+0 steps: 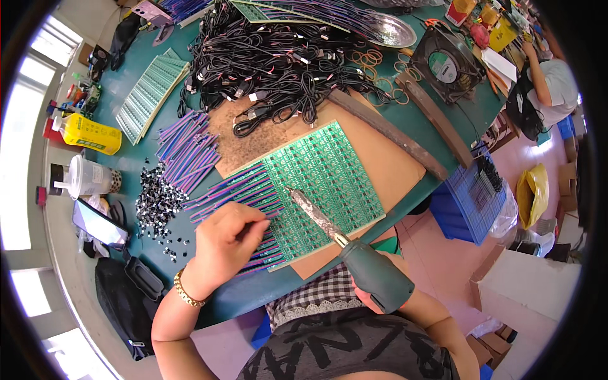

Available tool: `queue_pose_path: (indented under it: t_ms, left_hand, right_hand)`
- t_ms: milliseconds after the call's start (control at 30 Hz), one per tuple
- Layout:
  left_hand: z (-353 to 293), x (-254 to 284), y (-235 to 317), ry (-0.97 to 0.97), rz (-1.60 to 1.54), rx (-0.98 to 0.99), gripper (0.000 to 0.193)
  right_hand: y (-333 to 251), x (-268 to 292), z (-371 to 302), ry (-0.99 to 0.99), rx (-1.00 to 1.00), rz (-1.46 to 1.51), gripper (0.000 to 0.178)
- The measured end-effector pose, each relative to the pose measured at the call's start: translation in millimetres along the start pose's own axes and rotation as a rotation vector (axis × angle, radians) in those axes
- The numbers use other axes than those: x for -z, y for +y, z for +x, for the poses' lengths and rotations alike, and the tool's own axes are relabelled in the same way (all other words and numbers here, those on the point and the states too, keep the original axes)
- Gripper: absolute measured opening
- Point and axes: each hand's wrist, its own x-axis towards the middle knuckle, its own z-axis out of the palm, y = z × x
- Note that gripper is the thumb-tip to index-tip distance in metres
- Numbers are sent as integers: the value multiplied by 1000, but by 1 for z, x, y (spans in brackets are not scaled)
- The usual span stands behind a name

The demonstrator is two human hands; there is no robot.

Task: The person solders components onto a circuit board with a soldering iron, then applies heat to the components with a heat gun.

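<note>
Right hand (380,297) is wrapped tight around the grey-green handle of the soldering iron (345,244), tip resting down on the green circuit board panel (329,174). Left hand (225,244) has fingertips pressed together, pinching the purple wires (244,190) at the panel's left edge. The panel lies on a brown cardboard sheet (386,164) on the green table (158,38). Behind it, a big heap of black cables (272,60). Left of that hand, a scatter of small black parts (155,202).

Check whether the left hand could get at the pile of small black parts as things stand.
Probably yes. The left hand rests on the purple wires at the board's edge, and the pile lies just to its left on open table, nothing between.
</note>
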Motion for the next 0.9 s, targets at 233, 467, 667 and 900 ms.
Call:
queue_pose_path:
  t_ms: [233,467,667,900]
  left_hand:
    - [-8,-20,-6,32,-84,87,13]
    - [-6,-26,-10,59,-83,104,13]
    - [-7,-26,-11,68,-79,86,14]
    - [-8,-27,-12,89,-79,86,16]
  right_hand:
    - [-13,15,5,-203,-393,198,20]
    - [-14,13,-11,-158,-198,-25,39]
    - [-24,16,-16,-172,-278,28,23]
    - [-23,14,-16,-179,-285,48,24]
